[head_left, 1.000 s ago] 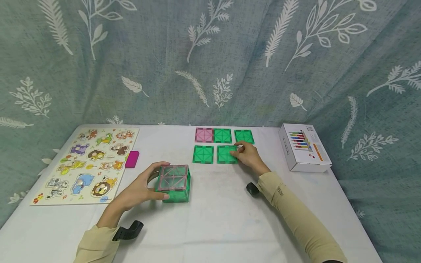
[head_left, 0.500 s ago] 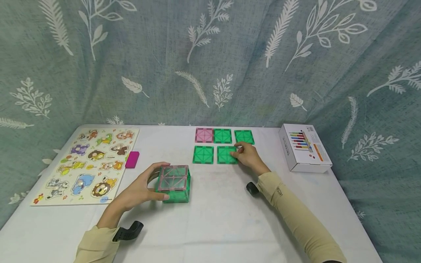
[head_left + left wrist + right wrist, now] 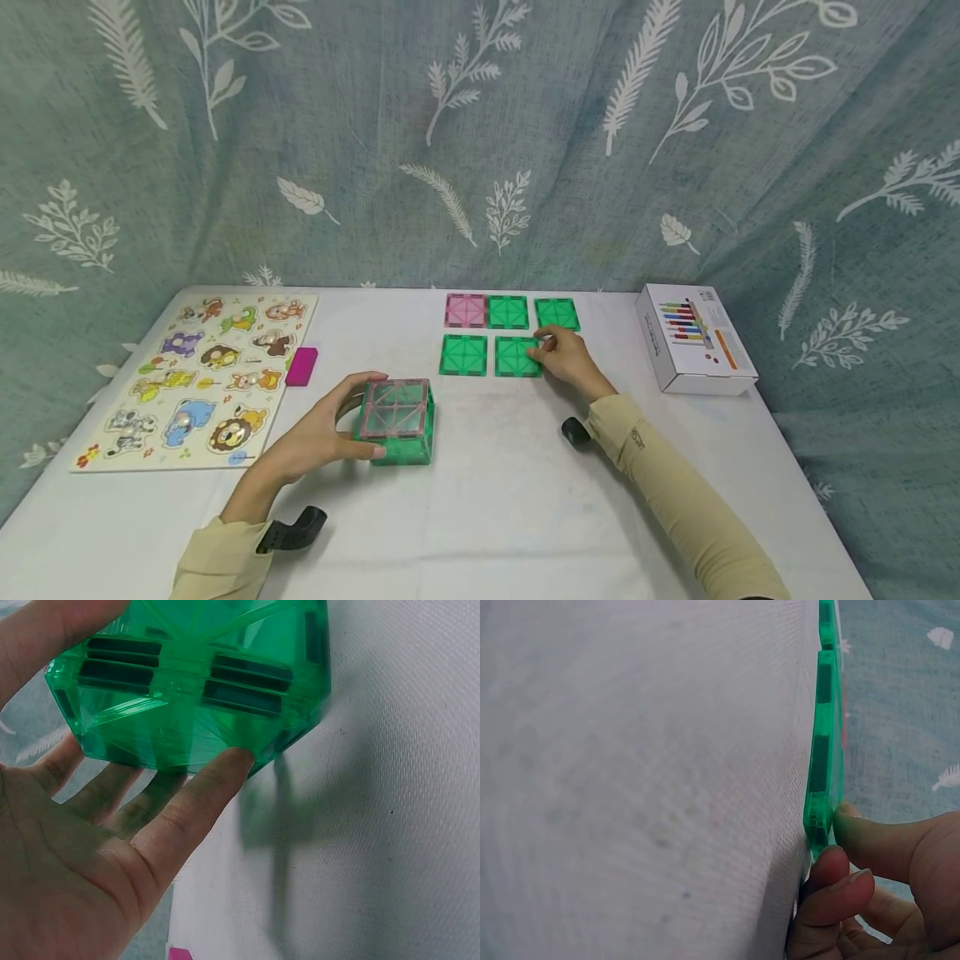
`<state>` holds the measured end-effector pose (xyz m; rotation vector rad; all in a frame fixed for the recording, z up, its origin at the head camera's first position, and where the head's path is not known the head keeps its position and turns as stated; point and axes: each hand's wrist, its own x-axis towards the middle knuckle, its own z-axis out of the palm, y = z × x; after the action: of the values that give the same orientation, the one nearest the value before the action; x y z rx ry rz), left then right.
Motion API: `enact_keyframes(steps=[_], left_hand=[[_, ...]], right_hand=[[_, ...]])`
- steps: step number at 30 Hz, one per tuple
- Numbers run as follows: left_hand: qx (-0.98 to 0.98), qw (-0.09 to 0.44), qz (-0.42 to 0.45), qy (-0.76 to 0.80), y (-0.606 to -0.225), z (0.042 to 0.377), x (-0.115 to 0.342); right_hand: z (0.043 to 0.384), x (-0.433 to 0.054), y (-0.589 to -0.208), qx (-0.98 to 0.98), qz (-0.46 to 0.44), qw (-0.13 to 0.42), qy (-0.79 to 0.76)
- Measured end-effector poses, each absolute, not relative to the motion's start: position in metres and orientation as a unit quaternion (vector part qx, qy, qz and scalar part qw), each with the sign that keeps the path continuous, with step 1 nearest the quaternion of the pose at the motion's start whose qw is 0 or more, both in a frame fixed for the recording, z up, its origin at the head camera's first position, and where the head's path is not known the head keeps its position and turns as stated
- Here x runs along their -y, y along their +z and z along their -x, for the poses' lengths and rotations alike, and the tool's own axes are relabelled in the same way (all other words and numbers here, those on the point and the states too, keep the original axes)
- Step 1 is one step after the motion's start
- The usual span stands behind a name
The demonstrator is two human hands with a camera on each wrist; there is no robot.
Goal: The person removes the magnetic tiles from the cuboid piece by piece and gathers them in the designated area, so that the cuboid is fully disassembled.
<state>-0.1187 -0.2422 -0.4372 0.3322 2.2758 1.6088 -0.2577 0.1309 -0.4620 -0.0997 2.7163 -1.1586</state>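
Observation:
My left hand (image 3: 317,435) grips a small box of magnetic tiles (image 3: 403,448) on the white table. Its walls are green, and a clear pink-edged tile (image 3: 395,408) forms the top. In the left wrist view, thumb and fingers spread around the green sides (image 3: 180,682), where dark magnets show along the edges. At the right, my right hand (image 3: 572,360) pinches the right edge of a flat green magnetic tile (image 3: 514,357). The right wrist view shows the thumb on that tile (image 3: 823,750) and curled fingers at its corner.
Beside the pinched tile lies another green tile (image 3: 463,355). Behind are a pink tile (image 3: 466,311) and two green ones (image 3: 507,312). An animal puzzle board (image 3: 202,383) and magenta block (image 3: 302,367) lie left. A white box (image 3: 697,340) stands right; a patterned curtain (image 3: 480,150) hangs behind.

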Motion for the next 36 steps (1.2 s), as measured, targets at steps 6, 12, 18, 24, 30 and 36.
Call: enact_keyframes(steps=[6, 12, 18, 24, 30, 36], left_hand=[[-0.801, 0.168, -0.113, 0.564, -0.437, 0.118, 0.242], [-0.805, 0.169, -0.107, 0.558, -0.436, 0.118, 0.241], [-0.810, 0.170, -0.108, 0.551, -0.437, 0.118, 0.242], [-0.807, 0.170, -0.112, 0.555, -0.438, 0.118, 0.242], [-0.805, 0.175, -0.111, 0.555, -0.437, 0.118, 0.243], [-0.806, 0.179, -0.116, 0.552, -0.435, 0.119, 0.242]], right_hand=[[0.258, -0.132, -0.463, -0.915, 0.040, 0.090, -0.391], [0.258, -0.133, -0.462, -0.914, 0.042, 0.090, -0.395], [0.259, -0.135, -0.462, -0.908, 0.038, 0.101, -0.404], [0.259, -0.137, -0.459, -0.903, 0.040, 0.130, -0.408], [0.253, -0.134, -0.448, -0.903, 0.056, 0.144, -0.401], [0.243, -0.123, -0.431, -0.915, 0.109, 0.117, -0.370]])
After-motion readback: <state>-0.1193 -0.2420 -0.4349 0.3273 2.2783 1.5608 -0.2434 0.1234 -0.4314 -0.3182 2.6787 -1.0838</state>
